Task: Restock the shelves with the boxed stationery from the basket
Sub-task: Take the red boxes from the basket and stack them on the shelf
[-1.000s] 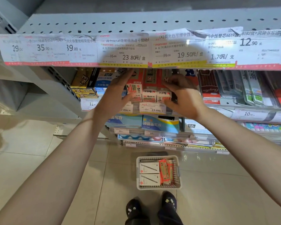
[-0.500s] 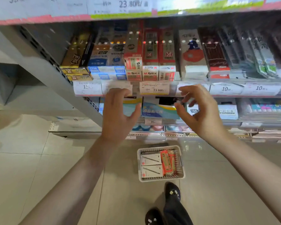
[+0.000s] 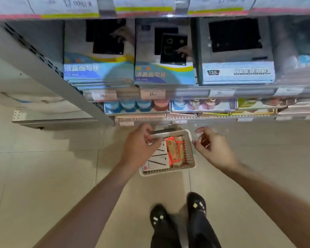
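White plastic basket [image 3: 190, 153] of boxed stationery on the tiled floor [image 3: 43, 176] below the shelves [image 3: 186, 118].

Left hand [image 3: 140, 149] hangs over the basket's left rim, fingers curled loosely; I cannot tell whether they touch anything. White boxes [image 3: 156, 164] lie at the basket's left, orange boxes [image 3: 175, 152] beside them. Right hand [image 3: 213, 149] hovers just right of the basket, fingers bent, holding nothing. Black shoes [image 3: 177, 212] stand below.
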`<control>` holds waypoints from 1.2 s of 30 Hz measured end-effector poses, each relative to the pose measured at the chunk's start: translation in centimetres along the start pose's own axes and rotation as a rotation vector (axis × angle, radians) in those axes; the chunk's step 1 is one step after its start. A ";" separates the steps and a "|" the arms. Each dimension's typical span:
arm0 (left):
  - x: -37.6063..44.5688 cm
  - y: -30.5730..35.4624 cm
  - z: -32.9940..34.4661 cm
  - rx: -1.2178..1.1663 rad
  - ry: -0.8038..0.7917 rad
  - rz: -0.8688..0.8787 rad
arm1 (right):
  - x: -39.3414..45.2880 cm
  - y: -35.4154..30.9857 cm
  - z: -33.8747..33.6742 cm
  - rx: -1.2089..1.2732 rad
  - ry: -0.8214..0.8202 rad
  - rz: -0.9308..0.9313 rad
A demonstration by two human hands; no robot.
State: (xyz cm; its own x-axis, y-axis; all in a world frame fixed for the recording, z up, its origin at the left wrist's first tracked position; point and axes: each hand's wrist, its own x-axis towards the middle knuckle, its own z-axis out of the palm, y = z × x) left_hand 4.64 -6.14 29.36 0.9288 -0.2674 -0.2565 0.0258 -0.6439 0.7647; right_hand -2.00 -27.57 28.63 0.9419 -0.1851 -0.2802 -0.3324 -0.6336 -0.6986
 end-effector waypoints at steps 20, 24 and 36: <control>9.9 -21.0 31.1 -0.117 -0.121 -0.376 | 11.3 26.1 24.4 0.000 -0.171 0.483; 10.4 -22.0 33.5 -0.007 -0.155 -0.396 | 12.3 27.2 26.7 0.035 -0.192 0.548; 14.5 -23.2 36.0 0.205 -0.230 -0.537 | 15.5 28.7 29.6 0.105 -0.208 0.887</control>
State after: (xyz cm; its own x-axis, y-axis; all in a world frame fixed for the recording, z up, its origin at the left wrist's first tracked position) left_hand 4.17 -20.84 -13.39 0.7018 -0.0005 -0.7124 0.3750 -0.8500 0.3700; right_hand 1.60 -26.38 -15.23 0.3150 -0.4259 -0.8482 -0.9420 -0.2498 -0.2243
